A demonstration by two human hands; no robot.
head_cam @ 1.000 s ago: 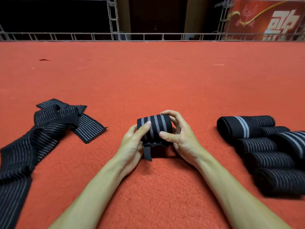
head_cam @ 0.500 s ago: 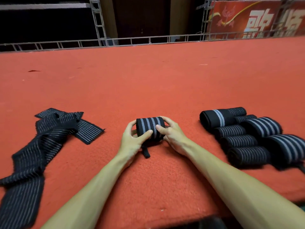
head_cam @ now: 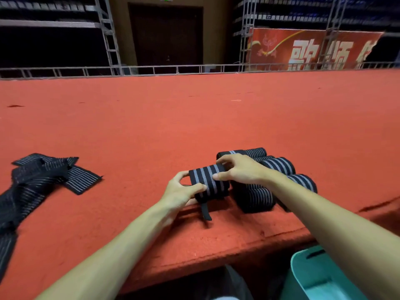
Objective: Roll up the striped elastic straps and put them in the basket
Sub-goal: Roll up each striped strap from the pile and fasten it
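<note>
Head view: my left hand (head_cam: pixel 179 191) and right hand (head_cam: pixel 240 169) both grasp the rolled black elastic strap with grey stripes (head_cam: pixel 207 182), thumb and fingers curled round each end. Since a second ago it has shifted right across the red felt tabletop (head_cam: pixel 194 126) and now sits just beside the pile of finished black striped rolls (head_cam: pixel 259 198). A teal plastic basket (head_cam: pixel 303 269) has come into sight below the table edge. Only its corner shows, so I cannot tell what it holds.

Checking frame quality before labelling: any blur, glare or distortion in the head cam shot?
Head view: rolled strap, left hand and right hand sharp; banner slightly soft; no glare, soft shadows under the hands; truss posts splay outward, wide-lens distortion; back shelves nearly black.
</note>
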